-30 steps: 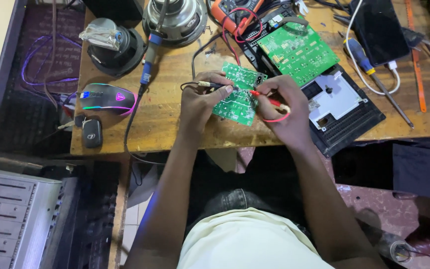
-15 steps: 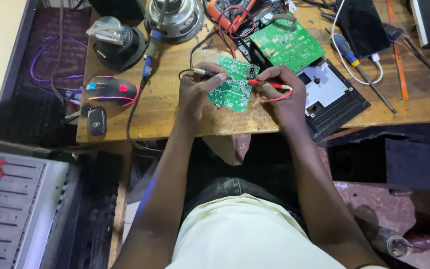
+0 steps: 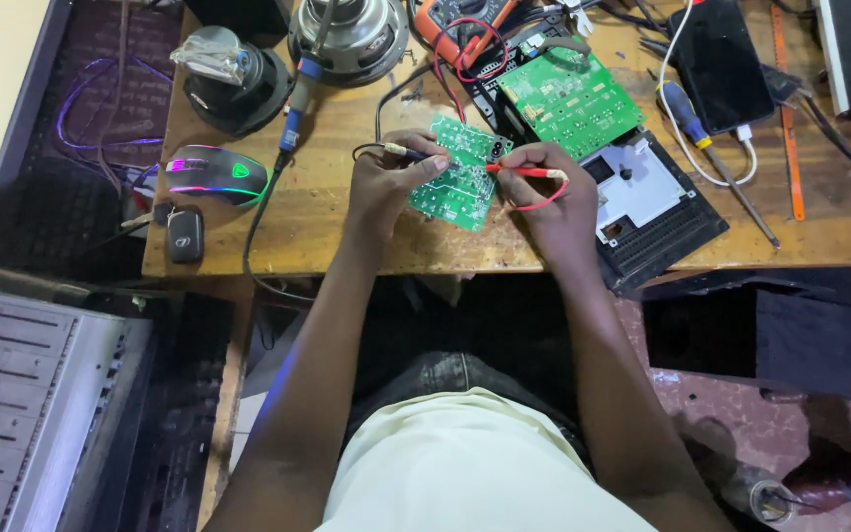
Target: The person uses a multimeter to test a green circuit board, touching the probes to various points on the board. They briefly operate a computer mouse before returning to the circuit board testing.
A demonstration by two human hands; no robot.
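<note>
- Left hand (image 3: 386, 187) grip: fingers pinched together on the black probe (image 3: 408, 152), tip pointing right onto the small green circuit board (image 3: 455, 172).
- Right hand (image 3: 549, 192) grip: clamped on the red probe (image 3: 519, 171), tip pointing left to the same board; red lead loops under the hand.
- Board lies tilted on the wooden tabletop (image 3: 347, 227), near the front edge, between both hands. Left hand's fingers also rest on its left edge.
- Handling, my read: board is light, stiff and thin, fragile at the solder joints and parts. Best held by the bare edges, not the component face. It will likely skid on the wood if not pinned.
- Probes: light, rigid, thin; hold like a pen near the tip end.
- Around it: larger green board (image 3: 568, 99) on a black tray just behind, multimeter (image 3: 460, 25) at the top, soldering iron (image 3: 297, 99) and lit mouse (image 3: 217, 175) to the left, screwdriver (image 3: 687, 108) and phone (image 3: 719, 59) to the right.
</note>
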